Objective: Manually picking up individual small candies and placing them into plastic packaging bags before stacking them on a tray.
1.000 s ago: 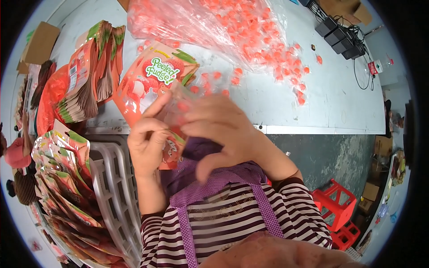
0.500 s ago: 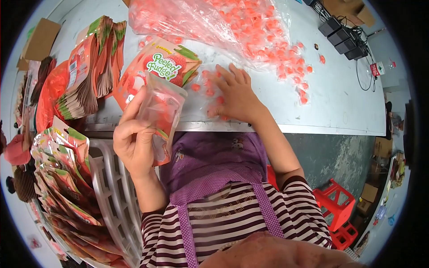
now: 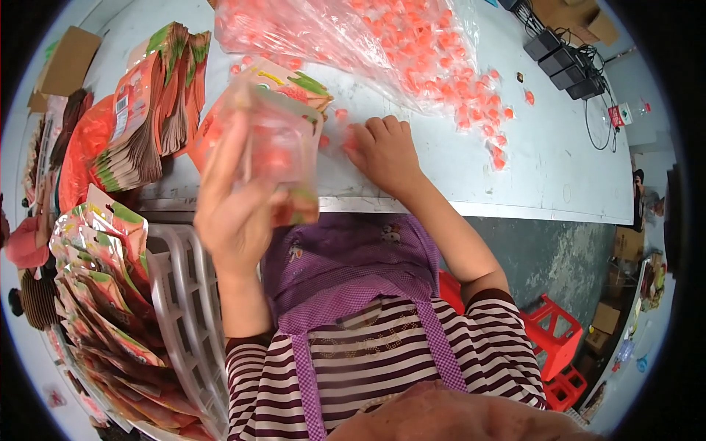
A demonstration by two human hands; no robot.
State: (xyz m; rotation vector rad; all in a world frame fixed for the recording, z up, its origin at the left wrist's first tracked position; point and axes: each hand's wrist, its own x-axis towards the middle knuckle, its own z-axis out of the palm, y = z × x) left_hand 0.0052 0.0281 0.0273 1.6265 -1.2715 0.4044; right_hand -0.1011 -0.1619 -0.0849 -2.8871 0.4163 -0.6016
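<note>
My left hand [image 3: 232, 209], blurred by motion, grips a clear-fronted stand-up pouch [image 3: 287, 151] and holds it over the table's near edge. Orange-red pieces show through its window. Closed fingers of my right hand [image 3: 390, 158] rest on the table right of the pouch, at a few small wrapped orange-red candies [image 3: 347, 140]. Some candies seem caught at the fingertips, partly hidden. Behind the held pouch lie printed pouches [image 3: 298, 84], largely covered by it.
A large clear plastic bag [image 3: 323, 40] spills many wrapped candies [image 3: 474, 103] across the far table. Stacked flat pouches [image 3: 140, 121] stand at the left. Below them, a grey crate [image 3: 180, 309] holds pouches [image 3: 110, 294]. Black adapters [image 3: 562, 62] lie far right; red stools [image 3: 551, 334] stand below.
The pouch in my left hand has risen slightly and shifted right. My right hand has gone from spread fingers over the candies to curled fingers, with fewer candies beside it.
</note>
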